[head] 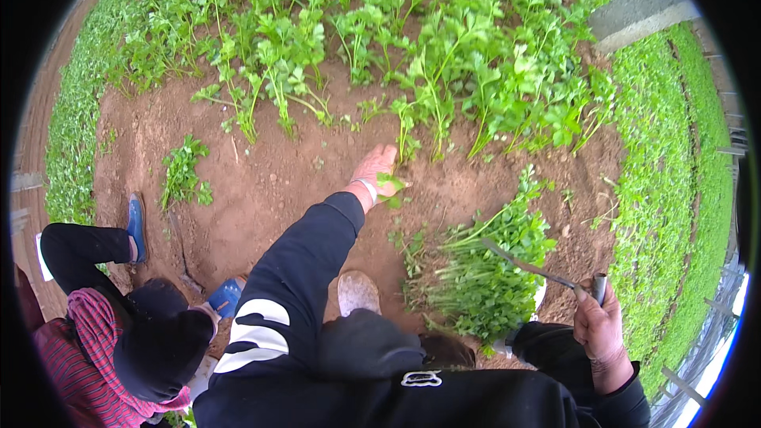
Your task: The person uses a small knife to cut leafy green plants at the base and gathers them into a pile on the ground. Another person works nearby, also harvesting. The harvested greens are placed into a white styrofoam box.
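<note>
My left hand (379, 171), with a white band at the wrist, reaches down to the soil beside the base of a leafy green plant (405, 131) that looks like celery or parsley. A small leaf (389, 181) shows against the hand; whether the fingers grip a stem is hidden. In my right hand (597, 324), at the lower right, is a hand tool with a long thin metal blade (529, 266) and a tube-like handle end (599, 286). The blade points left, over a heap of cut greens (481, 285) lying with stems to the left.
A dense bed of standing plants (357, 18) fills the far side. At left, a co-worker in a dark cap (163, 339) crouches near a small bunch of greens (183, 172) and a long-handled tool (179, 244). A concrete post (642, 12) rises at upper right. My shoe (358, 292) rests on bare soil.
</note>
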A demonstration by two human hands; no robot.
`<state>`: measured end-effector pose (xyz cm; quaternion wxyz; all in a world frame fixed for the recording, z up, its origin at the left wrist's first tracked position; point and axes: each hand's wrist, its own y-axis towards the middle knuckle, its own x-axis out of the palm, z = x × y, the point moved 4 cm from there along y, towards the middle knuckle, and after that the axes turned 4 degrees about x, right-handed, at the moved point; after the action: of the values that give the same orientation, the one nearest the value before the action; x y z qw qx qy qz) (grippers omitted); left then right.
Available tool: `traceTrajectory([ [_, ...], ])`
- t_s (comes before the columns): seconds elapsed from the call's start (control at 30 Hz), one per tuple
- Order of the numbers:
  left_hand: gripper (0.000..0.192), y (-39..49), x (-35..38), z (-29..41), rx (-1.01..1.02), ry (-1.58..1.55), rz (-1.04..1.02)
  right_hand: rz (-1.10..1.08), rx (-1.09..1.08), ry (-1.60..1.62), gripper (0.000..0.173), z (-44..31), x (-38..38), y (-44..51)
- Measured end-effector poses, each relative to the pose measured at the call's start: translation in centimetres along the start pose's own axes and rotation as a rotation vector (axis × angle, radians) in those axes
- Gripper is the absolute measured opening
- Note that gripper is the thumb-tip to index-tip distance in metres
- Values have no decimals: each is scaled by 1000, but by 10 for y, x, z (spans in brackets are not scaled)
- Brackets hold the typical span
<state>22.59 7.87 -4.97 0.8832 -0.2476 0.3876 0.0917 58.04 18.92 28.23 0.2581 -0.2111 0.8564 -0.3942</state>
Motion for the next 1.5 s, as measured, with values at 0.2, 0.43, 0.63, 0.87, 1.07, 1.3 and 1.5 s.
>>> traceTrajectory([
  [0.2, 69, 3, -12, 22, -49, 152, 44, -34, -18, 42, 15, 9, -4, -3],
  [0.43, 34, -45, -2, 14, -257, -376, 159, -131, -99, 154, 13, 14, -27, -31],
  [0.63, 24, -112, 111, 124, 255, 13, -122, -237, -189, 199, 13, 23, -30, -49],
  [0.87, 28, -114, 63, 157, 298, 41, -537, -158, -281, 132, 10, 38, -48, -58],
  [1.07, 39, -207, 2, 48, 106, 206, -795, -186, -214, 175, 8, 67, -34, -23],
  [1.3, 33, -292, 4, -95, -441, -366, 188, -237, -448, -322, 13, 51, 86, 32],
  [1.5, 30, -293, -16, -153, -503, -1035, 792, -141, -600, -605, 25, 4, 213, 96],
])
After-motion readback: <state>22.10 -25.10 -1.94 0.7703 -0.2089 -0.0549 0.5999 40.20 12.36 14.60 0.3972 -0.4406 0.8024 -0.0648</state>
